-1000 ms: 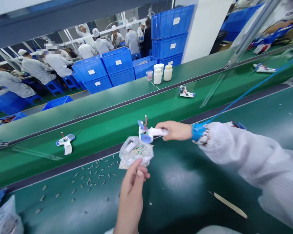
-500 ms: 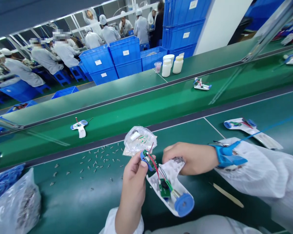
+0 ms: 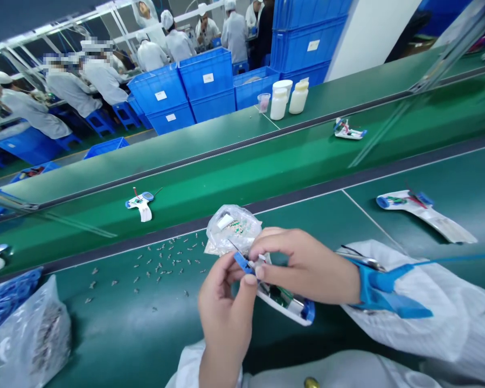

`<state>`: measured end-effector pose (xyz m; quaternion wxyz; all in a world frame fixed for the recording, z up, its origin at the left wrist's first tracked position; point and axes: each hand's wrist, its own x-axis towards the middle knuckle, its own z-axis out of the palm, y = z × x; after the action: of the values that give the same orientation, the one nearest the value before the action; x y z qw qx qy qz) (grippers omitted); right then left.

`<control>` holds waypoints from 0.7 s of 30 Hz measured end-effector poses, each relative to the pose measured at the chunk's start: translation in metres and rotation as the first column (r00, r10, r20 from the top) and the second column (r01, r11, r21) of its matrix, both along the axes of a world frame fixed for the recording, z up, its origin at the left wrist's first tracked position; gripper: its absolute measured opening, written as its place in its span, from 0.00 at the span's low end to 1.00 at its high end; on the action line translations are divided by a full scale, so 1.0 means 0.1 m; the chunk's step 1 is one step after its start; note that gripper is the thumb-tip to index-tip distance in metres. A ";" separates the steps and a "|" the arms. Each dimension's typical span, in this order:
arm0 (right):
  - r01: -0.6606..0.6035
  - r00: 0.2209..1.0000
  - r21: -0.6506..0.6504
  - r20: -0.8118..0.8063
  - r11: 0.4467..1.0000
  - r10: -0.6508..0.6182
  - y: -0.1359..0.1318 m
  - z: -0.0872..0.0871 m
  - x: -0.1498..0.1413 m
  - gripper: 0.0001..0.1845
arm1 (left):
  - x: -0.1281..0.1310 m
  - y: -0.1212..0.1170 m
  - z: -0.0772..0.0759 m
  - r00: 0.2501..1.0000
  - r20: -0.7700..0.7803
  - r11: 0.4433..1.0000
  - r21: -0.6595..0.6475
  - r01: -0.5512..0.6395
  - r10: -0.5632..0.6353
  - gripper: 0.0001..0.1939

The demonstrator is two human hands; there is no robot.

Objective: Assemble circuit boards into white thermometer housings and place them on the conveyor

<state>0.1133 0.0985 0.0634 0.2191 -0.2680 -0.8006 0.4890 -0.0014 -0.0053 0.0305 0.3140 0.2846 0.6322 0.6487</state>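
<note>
My left hand (image 3: 228,304) is closed, pinching a small blue-framed circuit board (image 3: 242,262) between thumb and fingers. My right hand (image 3: 297,261) comes in from the right with thumb and forefinger pressed together at that board, over a small whitish piece I cannot make out. Beneath the right hand lies an opened white thermometer-gun shell (image 3: 285,310), with wires, a green board and a blue end ring (image 3: 308,311). The right hand hides most of the shell and its handle.
Just beyond my hands sits a clear bag of small parts (image 3: 232,229). Tiny metal parts (image 3: 159,267) lie scattered to the left, near a larger clear bag (image 3: 40,339). Another open shell (image 3: 426,215) rests at right. A green belt (image 3: 226,172) carries more shells. A blue cord trails from my right wristband (image 3: 382,285).
My right hand has left the shell's handle and come over to the board in my left hand. The shell has tilted and is more covered. Shells on the belt have shifted right.
</note>
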 end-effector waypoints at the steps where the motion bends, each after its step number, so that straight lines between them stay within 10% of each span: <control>1: 0.002 1.000 -0.028 0.016 1.000 -0.001 -0.03 0.01 -0.03 0.06 | 0.01 -0.01 0.01 0.999 -0.040 1.000 -0.016 -0.009 0.009 0.16; 8: -0.004 0.999 -0.256 -0.040 0.967 -0.007 -0.01 -0.05 -0.11 0.06 | -0.06 -0.07 -0.06 0.936 -0.353 0.993 -0.112 -0.025 -0.017 0.13; 15: -0.037 0.978 -0.486 -0.196 0.873 -0.067 0.10 -0.19 -0.16 0.11 | -0.02 -0.01 -0.03 0.992 -0.118 0.998 -0.041 -0.050 0.045 0.14; 21: 0.155 0.988 -0.291 0.021 0.944 -0.156 0.07 -0.17 -0.13 0.16 | -0.09 0.01 -0.09 0.995 0.026 0.994 -0.042 -0.097 0.099 0.14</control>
<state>0.1006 0.1059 0.0467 0.2161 -0.3590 -0.6959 0.5832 -0.0107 -0.0039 0.0218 0.2963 0.2377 0.6538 0.6544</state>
